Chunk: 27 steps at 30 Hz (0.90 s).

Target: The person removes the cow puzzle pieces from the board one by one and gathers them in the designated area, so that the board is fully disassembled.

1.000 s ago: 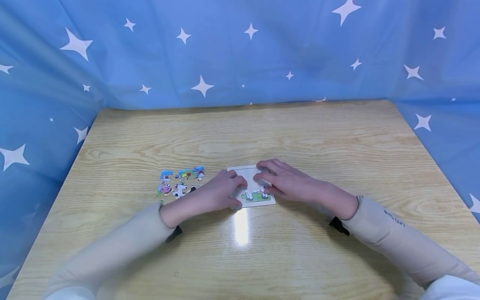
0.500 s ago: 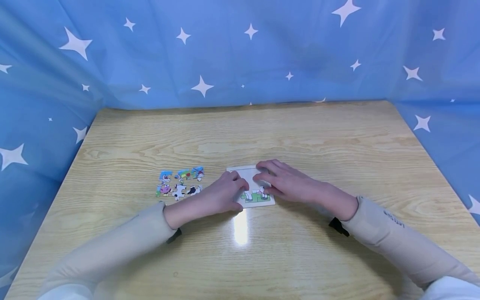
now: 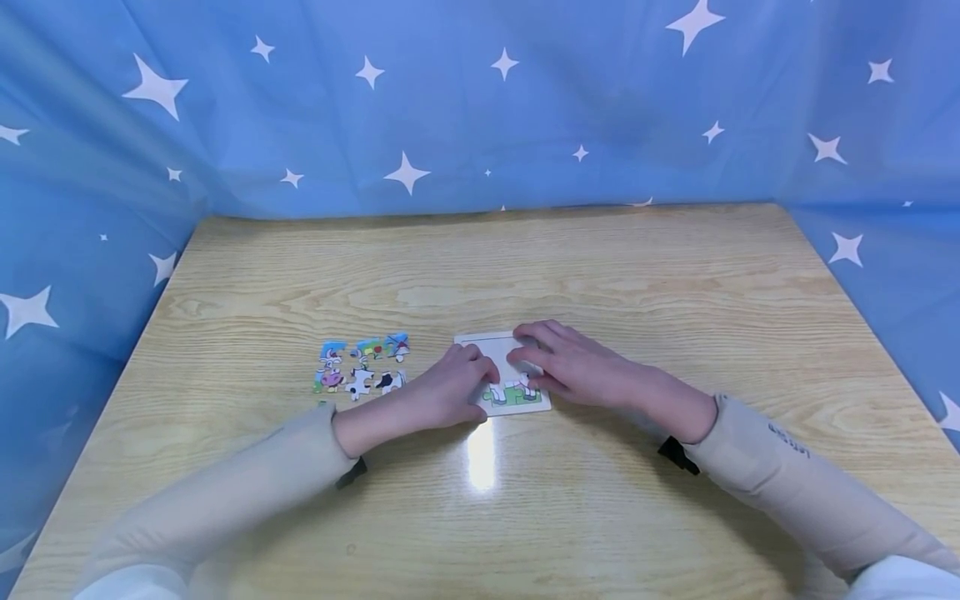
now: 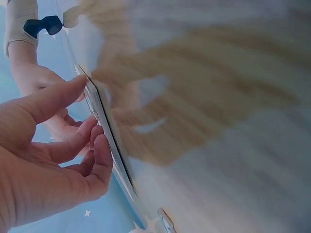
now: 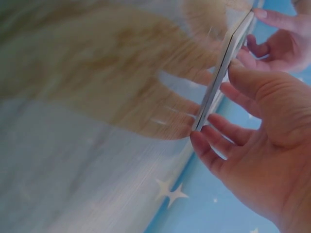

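A white puzzle board [image 3: 491, 346] lies at mid-table, with joined pieces [image 3: 513, 393] of white legs on green grass along its near side. Over the board's left side, my left hand [image 3: 446, 387] has its fingers curled onto the surface and its thumb at the near-left corner. In the left wrist view, that thumb [image 4: 73, 90] sits right at the board edge [image 4: 114, 131]. Across the right side lies my right hand [image 3: 581, 367], fingers spread and gently bent, fingertips touching the board. Its thumb [image 5: 248, 80] comes down by the legs picture. Palms hide parts of the board.
Left of the board lie several loose jigsaw pieces, among them a pink-nosed cow face [image 3: 330, 379], a white body piece [image 3: 360, 382] and a windmill piece [image 3: 397, 343]. The wooden table [image 3: 637, 517] meets a blue starry curtain [image 3: 465, 100] at its back edge.
My left hand has shifted slightly right and its thumb has come to the board's near-left corner. More of the loose black-and-white piece shows beside the left wrist. The right hand has stayed still.
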### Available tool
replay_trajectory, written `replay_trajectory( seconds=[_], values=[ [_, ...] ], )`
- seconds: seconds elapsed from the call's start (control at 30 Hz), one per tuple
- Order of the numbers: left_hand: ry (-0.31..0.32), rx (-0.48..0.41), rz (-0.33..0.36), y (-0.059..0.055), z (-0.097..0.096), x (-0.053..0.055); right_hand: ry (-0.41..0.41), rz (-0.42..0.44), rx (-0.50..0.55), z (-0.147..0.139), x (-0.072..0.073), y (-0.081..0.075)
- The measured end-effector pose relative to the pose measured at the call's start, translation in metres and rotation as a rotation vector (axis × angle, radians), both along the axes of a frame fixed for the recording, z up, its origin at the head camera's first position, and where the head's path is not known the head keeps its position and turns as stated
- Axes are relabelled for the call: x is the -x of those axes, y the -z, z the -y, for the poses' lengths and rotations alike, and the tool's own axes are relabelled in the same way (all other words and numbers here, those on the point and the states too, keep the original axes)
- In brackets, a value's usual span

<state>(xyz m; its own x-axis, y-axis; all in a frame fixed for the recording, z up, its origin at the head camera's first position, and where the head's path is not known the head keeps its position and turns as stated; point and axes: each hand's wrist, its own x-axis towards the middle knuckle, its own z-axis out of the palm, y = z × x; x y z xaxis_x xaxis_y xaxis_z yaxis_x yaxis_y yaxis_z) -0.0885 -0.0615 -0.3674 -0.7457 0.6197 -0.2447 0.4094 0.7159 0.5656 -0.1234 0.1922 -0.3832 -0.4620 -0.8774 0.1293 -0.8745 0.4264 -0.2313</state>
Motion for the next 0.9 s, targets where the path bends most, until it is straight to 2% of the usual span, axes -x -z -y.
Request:
replay_trajectory(
  seconds=[0.1,0.17,0.23,0.3,0.33,0.4,0.47,0.5,0.53,0.57,0.7,0.73,0.9],
  values=[
    [-0.004,0.007,0.015,-0.001,-0.001,0.001,-0.016,-0.007,0.035,-0.003,0.003,0.007],
    [-0.009,0.005,0.026,-0.001,-0.002,0.001,-0.036,-0.015,0.061,-0.007,0.009,0.020],
    [-0.010,-0.005,0.033,-0.002,-0.002,0.001,-0.041,-0.015,0.072,-0.008,0.010,0.022],
    [-0.010,-0.027,0.041,-0.002,-0.002,0.001,-0.042,-0.017,0.072,-0.008,0.010,0.021],
    [-0.008,-0.048,0.032,0.003,-0.002,0.003,-0.041,-0.017,0.072,-0.008,0.010,0.020],
    [-0.010,-0.092,0.044,0.003,-0.001,0.004,-0.027,-0.012,0.057,-0.003,0.004,0.007],
    [-0.007,-0.138,0.049,0.002,0.000,0.006,-0.019,-0.014,0.038,-0.002,0.002,0.003],
    [-0.003,-0.172,0.040,0.011,0.001,0.009,-0.016,-0.011,0.030,-0.001,0.001,0.000],
    [-0.001,-0.190,0.039,0.011,0.001,0.010,-0.012,-0.008,0.022,-0.001,0.001,-0.001],
    [-0.001,-0.197,0.054,0.005,0.000,0.009,-0.010,-0.008,0.017,-0.001,0.001,-0.002],
    [0.004,-0.208,0.045,0.003,0.000,0.009,-0.008,-0.002,0.015,0.000,0.001,-0.002],
    [-0.003,-0.197,0.056,-0.006,0.000,0.006,-0.009,-0.001,0.018,0.000,0.002,-0.001],
    [-0.044,-0.206,0.063,-0.009,0.005,0.004,-0.027,0.004,0.048,-0.002,0.004,0.004]
  ],
)
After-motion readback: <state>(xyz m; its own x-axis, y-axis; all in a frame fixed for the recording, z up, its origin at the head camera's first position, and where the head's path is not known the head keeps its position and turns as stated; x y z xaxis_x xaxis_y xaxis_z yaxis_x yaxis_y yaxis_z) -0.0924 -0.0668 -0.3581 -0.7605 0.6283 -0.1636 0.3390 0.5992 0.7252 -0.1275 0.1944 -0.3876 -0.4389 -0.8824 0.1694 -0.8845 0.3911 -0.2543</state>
